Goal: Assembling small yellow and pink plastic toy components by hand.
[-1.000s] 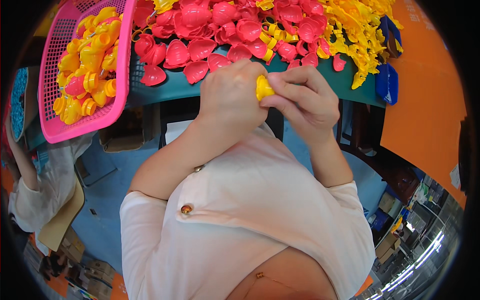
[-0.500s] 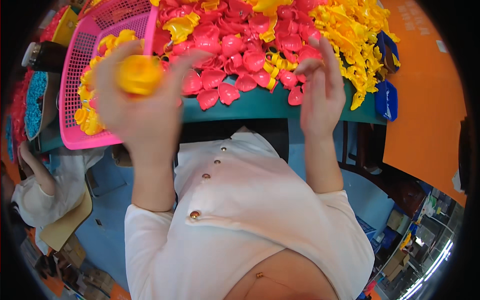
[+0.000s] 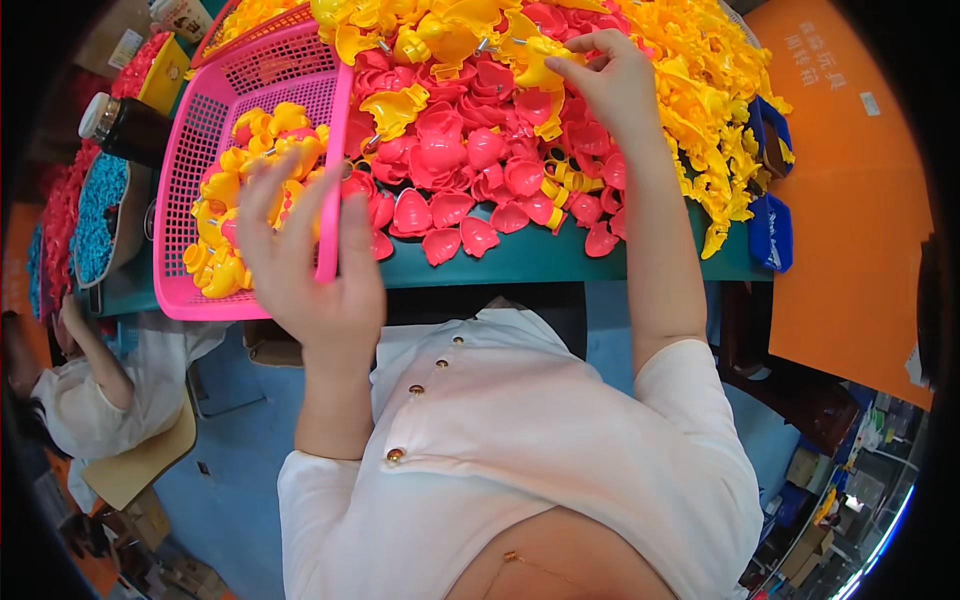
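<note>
My left hand, slightly blurred, hovers by the right wall of a pink mesh basket with its fingers apart and nothing in them. Inside the basket lie several yellow plastic toy pieces, some with red parts and metal pins. My right hand reaches to the far part of the heap, thumb and forefinger closed on a yellow plastic part. Below that hand spread many red plastic shells, with some yellow rings among them.
Yellow parts heap up on the right of the green table. Two small blue trays stand at its right edge beside an orange panel. A dark jar and a container of blue pieces are left. Another person sits far left.
The yellow toy piece has left my left hand, whose fingers have opened beside the basket. My right hand has moved up and away to the heap and taken hold of a yellow part.
</note>
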Available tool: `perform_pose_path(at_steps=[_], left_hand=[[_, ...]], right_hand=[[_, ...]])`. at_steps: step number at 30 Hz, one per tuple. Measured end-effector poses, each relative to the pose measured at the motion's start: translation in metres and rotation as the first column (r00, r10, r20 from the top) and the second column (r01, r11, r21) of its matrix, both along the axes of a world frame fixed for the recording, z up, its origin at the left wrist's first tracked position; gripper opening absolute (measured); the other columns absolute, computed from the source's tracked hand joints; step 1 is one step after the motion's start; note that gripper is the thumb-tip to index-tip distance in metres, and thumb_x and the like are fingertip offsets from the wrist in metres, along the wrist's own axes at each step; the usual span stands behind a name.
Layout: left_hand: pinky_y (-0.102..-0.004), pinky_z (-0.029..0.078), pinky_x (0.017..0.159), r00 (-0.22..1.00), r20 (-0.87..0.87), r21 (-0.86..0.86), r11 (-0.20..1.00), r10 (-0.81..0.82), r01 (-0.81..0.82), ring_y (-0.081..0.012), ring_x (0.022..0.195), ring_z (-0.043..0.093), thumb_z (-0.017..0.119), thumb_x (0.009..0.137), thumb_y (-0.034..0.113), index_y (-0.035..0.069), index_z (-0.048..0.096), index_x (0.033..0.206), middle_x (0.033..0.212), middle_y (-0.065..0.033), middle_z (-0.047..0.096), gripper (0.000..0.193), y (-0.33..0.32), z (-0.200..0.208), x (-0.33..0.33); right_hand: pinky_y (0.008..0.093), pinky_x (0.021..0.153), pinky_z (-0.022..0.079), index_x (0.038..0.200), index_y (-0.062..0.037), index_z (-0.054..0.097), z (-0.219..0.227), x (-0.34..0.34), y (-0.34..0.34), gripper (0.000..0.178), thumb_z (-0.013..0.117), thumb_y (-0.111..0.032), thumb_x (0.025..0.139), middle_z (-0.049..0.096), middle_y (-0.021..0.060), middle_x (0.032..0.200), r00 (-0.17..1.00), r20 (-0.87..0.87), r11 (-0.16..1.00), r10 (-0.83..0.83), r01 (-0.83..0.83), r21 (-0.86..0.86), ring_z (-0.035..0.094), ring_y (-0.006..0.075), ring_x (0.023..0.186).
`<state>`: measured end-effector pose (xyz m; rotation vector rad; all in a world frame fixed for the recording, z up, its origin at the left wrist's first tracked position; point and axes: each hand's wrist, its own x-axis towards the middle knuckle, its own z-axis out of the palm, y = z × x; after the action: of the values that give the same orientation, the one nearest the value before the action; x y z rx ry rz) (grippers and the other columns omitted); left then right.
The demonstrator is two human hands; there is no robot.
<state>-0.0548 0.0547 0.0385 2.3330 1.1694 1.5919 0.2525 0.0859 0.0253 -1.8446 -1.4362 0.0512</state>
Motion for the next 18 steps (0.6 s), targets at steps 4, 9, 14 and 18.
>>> perform_pose_path(at_steps=[4,9,14,18], left_hand=[[-0.0315,0.049,0.079,0.889,0.245,-0.2,0.878,-0.386,0.436,-0.024,0.087,0.062,0.068,0.076,0.0,0.004,0.068,0.092,0.092,-0.0096,0.064,0.017,-0.015,-0.017,0.03],[-0.0268,0.05,0.078,0.65,0.704,-0.585,0.287,-0.285,0.759,-0.0172,0.083,0.064,0.063,0.086,0.009,-0.001,0.063,0.104,0.098,-0.0106,0.064,0.021,-0.019,-0.031,0.071],[-0.034,0.047,0.09,0.509,0.861,-0.508,-0.082,-0.004,0.857,-0.0231,0.103,0.06,0.048,0.096,0.032,-0.002,0.036,0.135,0.127,-0.0168,0.051,0.054,-0.01,-0.036,0.095],[-0.0373,0.043,0.096,0.332,0.923,-0.306,-0.15,0.193,0.94,-0.0216,0.111,0.052,0.045,0.097,0.037,-0.003,0.03,0.138,0.132,-0.0154,0.044,0.059,-0.018,-0.042,0.102]], right_hand=[[0.0228,0.064,0.043,0.09,-0.004,0.065,0.006,0.004,-0.004,0.031,0.078,-0.024,0.071,0.054,0.0032,0.1,0.979,0.092,0.983,0.183,-0.184,0.003,0.049,0.0082,0.07],[0.0204,0.07,0.041,0.085,-0.0029,0.064,0.004,-0.002,-0.029,0.02,0.076,-0.012,0.072,0.054,0.0008,0.103,0.873,-0.366,0.947,0.322,-0.294,0.132,0.051,0.0068,0.082],[0.0228,0.075,0.042,0.081,-0.0019,0.062,0.008,-0.011,-0.062,0.016,0.074,-0.004,0.071,0.056,0.0013,0.1,0.723,-0.591,0.925,0.359,-0.359,0.122,0.054,0.0102,0.088],[0.0299,0.077,0.046,0.082,-0.0015,0.061,-0.008,-0.066,-0.105,0.017,0.073,-0.004,0.071,0.06,0.0077,0.094,0.898,0.037,0.895,0.439,-0.441,0.064,0.057,0.0201,0.088]])
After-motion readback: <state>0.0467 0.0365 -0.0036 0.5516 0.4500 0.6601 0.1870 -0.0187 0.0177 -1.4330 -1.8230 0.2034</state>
